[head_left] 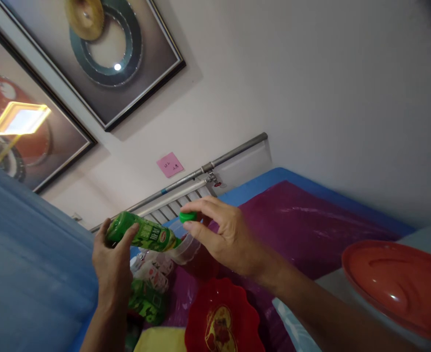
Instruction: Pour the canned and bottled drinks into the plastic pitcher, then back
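Note:
My left hand [114, 252] grips a green bottle [149, 233] with a camouflage-like label near its base. The bottle is tipped, with its neck over the rim of a clear plastic container [186, 252]. Reddish-brown contents show low in that container. Between the thumb and fingers of my right hand [224, 232] is a green bottle cap [188, 216], above the container's far side. Whether liquid is flowing from the bottle I cannot make out.
A red scalloped plate [196, 327] lies in front of the container on a purple cover [274, 230]. More bottles [147, 298] stand at the left, by a yellow cloth [160, 340]. An orange-red lid [395, 288] is at the right. A radiator [171, 208] is behind.

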`<action>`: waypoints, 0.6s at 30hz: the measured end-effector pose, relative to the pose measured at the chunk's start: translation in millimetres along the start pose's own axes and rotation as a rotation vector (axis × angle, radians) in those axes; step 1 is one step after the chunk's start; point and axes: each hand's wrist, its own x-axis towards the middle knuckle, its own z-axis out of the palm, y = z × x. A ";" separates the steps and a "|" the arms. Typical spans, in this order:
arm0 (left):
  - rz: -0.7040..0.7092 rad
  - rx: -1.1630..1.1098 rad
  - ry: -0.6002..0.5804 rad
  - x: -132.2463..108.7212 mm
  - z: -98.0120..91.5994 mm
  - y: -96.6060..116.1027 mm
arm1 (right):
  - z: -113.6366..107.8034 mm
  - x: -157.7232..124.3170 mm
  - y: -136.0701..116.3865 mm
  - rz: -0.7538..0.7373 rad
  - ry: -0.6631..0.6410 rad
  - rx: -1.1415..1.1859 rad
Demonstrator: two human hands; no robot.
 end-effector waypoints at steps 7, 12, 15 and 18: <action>-0.002 0.009 -0.001 -2.5 -3.9 4.2 | 0.9 -0.3 2.7 -0.016 -0.002 -0.016; -0.021 -0.005 0.006 -6.7 -8.4 11.3 | 2.0 -1.4 6.0 -0.040 -0.025 -0.026; -0.012 0.003 0.009 -7.3 -12.4 10.2 | 3.2 -2.0 7.6 -0.047 -0.033 -0.037; 0.002 0.018 0.010 -7.3 -15.9 7.2 | 4.1 -2.5 8.8 -0.042 -0.045 -0.056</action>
